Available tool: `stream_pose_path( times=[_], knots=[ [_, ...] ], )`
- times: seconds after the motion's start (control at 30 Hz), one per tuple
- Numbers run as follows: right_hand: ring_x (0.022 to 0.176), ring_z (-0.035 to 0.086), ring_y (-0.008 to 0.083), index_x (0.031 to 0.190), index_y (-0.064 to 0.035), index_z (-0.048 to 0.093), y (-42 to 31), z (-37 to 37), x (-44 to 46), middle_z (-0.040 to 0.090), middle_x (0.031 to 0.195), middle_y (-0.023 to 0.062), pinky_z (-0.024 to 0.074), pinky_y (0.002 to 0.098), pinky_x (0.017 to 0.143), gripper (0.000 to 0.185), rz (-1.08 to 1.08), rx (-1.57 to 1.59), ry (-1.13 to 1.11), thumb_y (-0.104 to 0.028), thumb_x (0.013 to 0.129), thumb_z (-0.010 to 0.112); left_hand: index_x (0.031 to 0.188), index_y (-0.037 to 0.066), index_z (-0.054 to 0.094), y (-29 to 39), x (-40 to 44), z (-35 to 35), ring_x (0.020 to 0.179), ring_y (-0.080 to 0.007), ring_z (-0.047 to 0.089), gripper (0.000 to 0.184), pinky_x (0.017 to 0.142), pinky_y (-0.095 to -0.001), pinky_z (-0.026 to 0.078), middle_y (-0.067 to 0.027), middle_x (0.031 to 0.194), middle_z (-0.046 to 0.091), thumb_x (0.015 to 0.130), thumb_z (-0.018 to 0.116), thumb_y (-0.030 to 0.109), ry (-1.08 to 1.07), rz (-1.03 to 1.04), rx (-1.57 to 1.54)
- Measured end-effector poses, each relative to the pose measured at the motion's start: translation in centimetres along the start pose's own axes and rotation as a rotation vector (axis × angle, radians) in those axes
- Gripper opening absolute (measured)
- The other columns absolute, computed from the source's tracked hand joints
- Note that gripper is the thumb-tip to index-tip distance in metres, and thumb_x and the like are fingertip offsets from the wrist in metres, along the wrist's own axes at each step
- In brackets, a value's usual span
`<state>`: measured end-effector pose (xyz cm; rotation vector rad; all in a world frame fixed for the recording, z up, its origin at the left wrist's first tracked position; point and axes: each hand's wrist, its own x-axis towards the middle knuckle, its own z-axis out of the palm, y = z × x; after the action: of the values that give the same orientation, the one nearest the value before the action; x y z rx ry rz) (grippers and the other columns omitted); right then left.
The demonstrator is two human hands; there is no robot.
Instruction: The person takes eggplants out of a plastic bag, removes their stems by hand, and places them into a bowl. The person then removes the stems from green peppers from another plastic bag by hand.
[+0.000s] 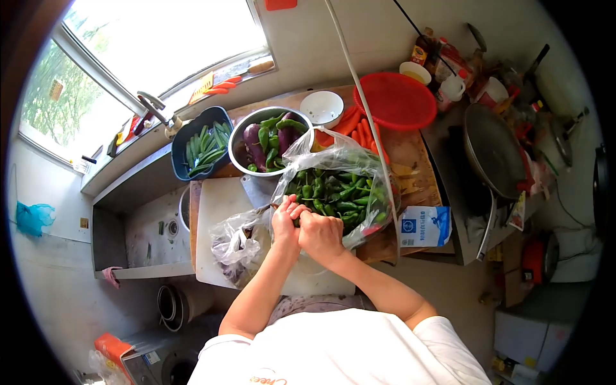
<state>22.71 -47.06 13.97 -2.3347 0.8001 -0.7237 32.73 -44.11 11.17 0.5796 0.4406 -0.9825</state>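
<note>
My left hand (pixel 285 221) and my right hand (pixel 321 239) meet at the near edge of an open clear plastic bag full of green peppers (pixel 346 196). Both hands have curled fingers, pressed close together. What lies between the fingers is too small to make out, though a dark thin end sticks out left of my left hand. A second plastic bag (pixel 236 247), with dark contents, lies on the white cutting board (pixel 215 205) to the left. Behind the peppers stands a metal bowl (pixel 239 156) with eggplants and green peppers.
At the left are a sink (pixel 144 224) and a blue basin (pixel 181 149) of green pods. Farther back sit a white bowl (pixel 322 107), carrots (pixel 362 133) and a red round tray (pixel 394 99). A blue-white packet (pixel 425 226) and a wok (pixel 494 151) are at the right.
</note>
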Motion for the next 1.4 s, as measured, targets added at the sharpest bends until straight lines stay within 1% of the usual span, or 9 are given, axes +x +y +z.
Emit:
stream_pose_path(
  times=[0.73, 0.87, 0.93, 1.0, 1.03, 1.13, 1.27, 1.3, 1.4],
  knots=[
    [0.054, 0.062, 0.0286, 0.073, -0.0071, 0.054, -0.3, -3.7, -0.7, 0.061, 0.062, 0.0092, 0.0472, 0.0397, 0.049, 0.009, -0.198, -0.051, -0.044, -0.011, 0.08, 0.06, 0.091, 0.003, 0.047, 0.9, -0.9, 2.5, 0.044, -0.0096, 0.029, 0.023, 0.041, -0.0265, 0.028, 0.0025, 0.056, 0.03, 0.1, 0.042, 0.024, -0.022, 0.183, 0.212],
    [0.057, 0.062, 0.0299, 0.076, -0.0067, 0.057, -0.2, -5.1, -1.5, 0.061, 0.063, 0.0121, 0.0467, 0.0406, 0.052, 0.01, -0.131, 0.015, -0.124, -0.013, 0.083, 0.06, 0.085, 0.004, 0.046, 7.5, -1.3, 1.2, 0.044, -0.0059, 0.031, 0.027, 0.04, -0.0217, 0.03, 0.0057, 0.052, 0.03, 0.099, 0.047, 0.028, -0.1, 0.222, -0.095],
    [0.059, 0.062, 0.0311, 0.079, -0.0054, 0.059, -0.3, -4.7, -0.8, 0.062, 0.065, 0.0135, 0.0464, 0.0407, 0.053, 0.011, -0.056, 0.142, -0.112, -0.015, 0.085, 0.061, 0.089, 0.001, 0.049, 7.5, -3.4, 1.3, 0.052, -0.0097, 0.042, 0.031, 0.051, -0.0236, 0.043, 0.0017, 0.058, 0.039, 0.098, 0.047, 0.03, -0.219, -0.013, -0.293],
    [0.057, 0.062, 0.029, 0.085, -0.0022, 0.062, -1.0, -4.9, -0.2, 0.061, 0.063, 0.0134, 0.0458, 0.038, 0.053, 0.013, 0.109, 0.365, -0.227, -0.015, 0.086, 0.06, 0.089, -0.003, 0.05, 6.6, -6.0, 2.1, 0.066, -0.0185, 0.056, 0.034, 0.068, -0.0302, 0.055, -0.0046, 0.066, 0.05, 0.099, 0.046, 0.029, -0.046, 0.034, -0.344],
    [0.056, 0.062, 0.0244, 0.087, -0.001, 0.063, -1.2, -4.8, -0.1, 0.061, 0.063, 0.0121, 0.0458, 0.0351, 0.052, 0.012, 0.16, 0.477, -0.261, -0.012, 0.087, 0.058, 0.09, -0.007, 0.051, 6.6, -6.2, 0.7, 0.08, -0.0284, 0.063, 0.037, 0.083, -0.0383, 0.056, -0.0148, 0.082, 0.06, 0.099, 0.042, 0.028, -0.103, 0.06, -0.39],
    [0.053, 0.06, 0.0147, 0.089, 0.0019, 0.063, -3.2, -4.9, -0.6, 0.061, 0.063, 0.0091, 0.045, 0.0283, 0.05, 0.011, 0.302, 0.729, -0.344, -0.007, 0.087, 0.055, 0.091, -0.008, 0.05, 7.4, -9.6, 0.3, 0.088, -0.0343, 0.064, 0.041, 0.097, -0.0473, 0.05, -0.0207, 0.092, 0.062, 0.101, 0.035, 0.029, -0.041, 0.083, -0.36],
    [0.051, 0.058, 0.0108, 0.092, 0.0036, 0.063, -7.1, -2.5, -2.5, 0.062, 0.067, 0.0078, 0.0443, 0.0247, 0.048, 0.012, 0.217, 0.751, -0.39, -0.002, 0.087, 0.054, 0.1, -0.001, 0.054, 10.6, -11.4, -7.1, 0.069, -0.0154, 0.058, 0.032, 0.055, -0.0235, 0.052, -0.0175, 0.102, 0.062, 0.099, 0.044, 0.03, -0.382, -0.012, -0.167],
    [0.047, 0.058, 0.0127, 0.097, 0.0035, 0.062, -8.1, -1.6, -3.1, 0.063, 0.07, 0.01, 0.0444, 0.0268, 0.046, 0.014, 0.048, 0.616, -0.409, -0.001, 0.085, 0.056, 0.103, 0.002, 0.056, 10.6, -14.3, -6.2, 0.059, -0.0087, 0.05, 0.025, 0.044, -0.0194, 0.04, -0.0134, 0.101, 0.063, 0.096, 0.051, 0.025, -0.172, 0.117, 0.127],
    [0.059, 0.063, 0.025, 0.092, 0.0005, 0.065, -11.5, 3.3, -6.4, 0.064, 0.077, 0.0141, 0.0494, 0.0312, 0.054, 0.012, -0.575, 0.297, -0.424, 0.002, 0.081, 0.06, 0.096, 0.004, 0.057, 10.6, -20.2, -10.6, 0.057, -0.0065, 0.05, 0.012, 0.044, -0.0205, 0.042, -0.0067, 0.088, 0.062, 0.088, 0.063, 0.011, -0.136, 0.311, 0.513]
  ],
)
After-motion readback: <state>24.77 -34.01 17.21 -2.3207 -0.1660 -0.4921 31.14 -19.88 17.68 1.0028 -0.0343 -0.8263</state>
